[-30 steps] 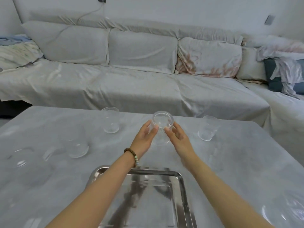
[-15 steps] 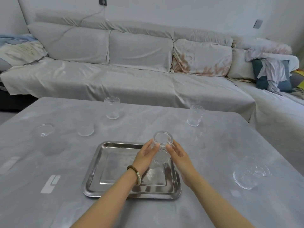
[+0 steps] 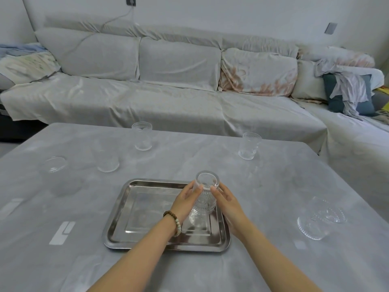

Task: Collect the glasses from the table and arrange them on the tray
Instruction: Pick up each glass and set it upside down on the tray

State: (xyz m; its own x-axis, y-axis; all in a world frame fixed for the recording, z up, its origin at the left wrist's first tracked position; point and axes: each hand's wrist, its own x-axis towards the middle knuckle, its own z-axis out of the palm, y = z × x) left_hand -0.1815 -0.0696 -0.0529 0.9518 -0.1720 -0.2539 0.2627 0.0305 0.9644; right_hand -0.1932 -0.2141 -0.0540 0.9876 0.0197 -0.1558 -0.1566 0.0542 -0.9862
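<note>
My shiny tray (image 3: pixel 117 216) has one glass (image 3: pixel 205 197) in it, at the right side. I hold that glass between my left hand (image 3: pixel 185 202) and right hand (image 3: pixel 228 204), fingers pressed on its sides.

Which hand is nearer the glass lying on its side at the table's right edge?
Right. The right hand sits between the held glass and the tipped glass; the left hand is farther.

A steel tray (image 3: pixel 126 209) lies on the table (image 3: pixel 273 182), sofa (image 3: pixel 168 98) behind. A ribbed glass (image 3: pixel 205 199) sits over the tray's right side, between both hands.
</note>
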